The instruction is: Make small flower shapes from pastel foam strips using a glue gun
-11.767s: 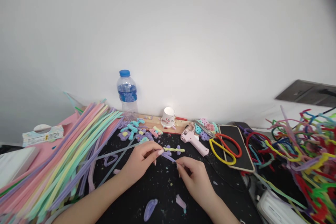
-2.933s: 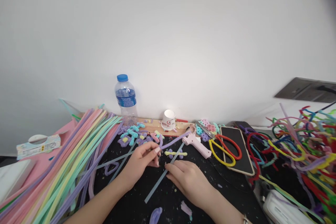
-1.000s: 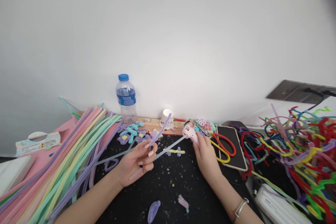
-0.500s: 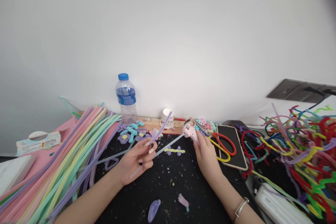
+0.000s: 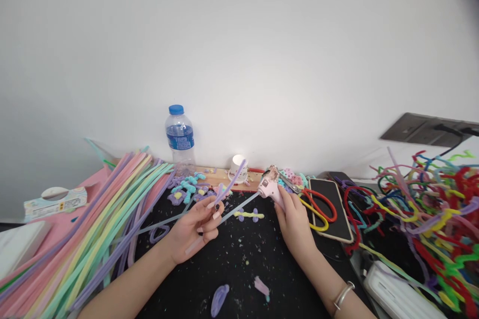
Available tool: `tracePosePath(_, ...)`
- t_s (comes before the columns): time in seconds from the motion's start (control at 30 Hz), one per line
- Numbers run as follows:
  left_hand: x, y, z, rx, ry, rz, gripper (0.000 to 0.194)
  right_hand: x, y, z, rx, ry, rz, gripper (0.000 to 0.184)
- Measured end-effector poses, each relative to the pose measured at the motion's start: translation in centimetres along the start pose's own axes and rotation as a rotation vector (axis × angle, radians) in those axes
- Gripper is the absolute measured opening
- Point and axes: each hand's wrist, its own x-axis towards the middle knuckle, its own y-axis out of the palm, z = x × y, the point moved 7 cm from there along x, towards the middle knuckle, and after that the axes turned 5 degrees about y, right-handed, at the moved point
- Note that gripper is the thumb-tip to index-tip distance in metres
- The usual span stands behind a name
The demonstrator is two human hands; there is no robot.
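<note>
My left hand (image 5: 198, 227) is closed, its fingertips pinching a purple pipe cleaner (image 5: 232, 179) that points up and to the right. A pink tuft shows beside those fingertips; its shape is hard to make out. My right hand (image 5: 295, 219) grips a pink hot glue gun (image 5: 270, 190) with a charred, brownish top. From the gun's left end a long translucent glue stick (image 5: 241, 204) runs down toward my left hand and passes behind its fingers. Between the hands, a yellow pipe cleaner piece with purple knobs (image 5: 249, 215) lies on the black mat (image 5: 239, 264).
Pastel pipe cleaners (image 5: 112, 219) fill the left side; tangled bright ones (image 5: 441, 229) fill the right. At the back stand a water bottle (image 5: 180, 134) and paper cup (image 5: 239, 167). Scissors (image 5: 318, 209) lie on a phone (image 5: 335, 204). Purple (image 5: 219, 300) and pink (image 5: 261, 286) scraps lie in front.
The glue gun has turned slightly in my right hand's grip, its top tipping up a little. My left hand and the purple pipe cleaner have hardly moved.
</note>
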Motion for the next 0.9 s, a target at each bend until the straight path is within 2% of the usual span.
tracePosePath(0.37, -0.3, 0.1, 0.5, 0.030, -0.038, 0.064, 0.011, -0.1, -1.6, 0.5, 0.131, -0.017, -0.138, 0.041)
tracePosePath(0.67, -0.2, 1.3, 0.5, 0.096, -0.050, 0.093, 0.016, -0.2, -1.4, 1.0, 0.193, -0.024, -0.090, 0.040)
tracePosePath(0.9, -0.3, 1.1, 0.7, 0.149, -0.049, 0.114, 0.015, -0.6, -1.4, 1.7, 0.181, -0.059, -0.132, 0.040)
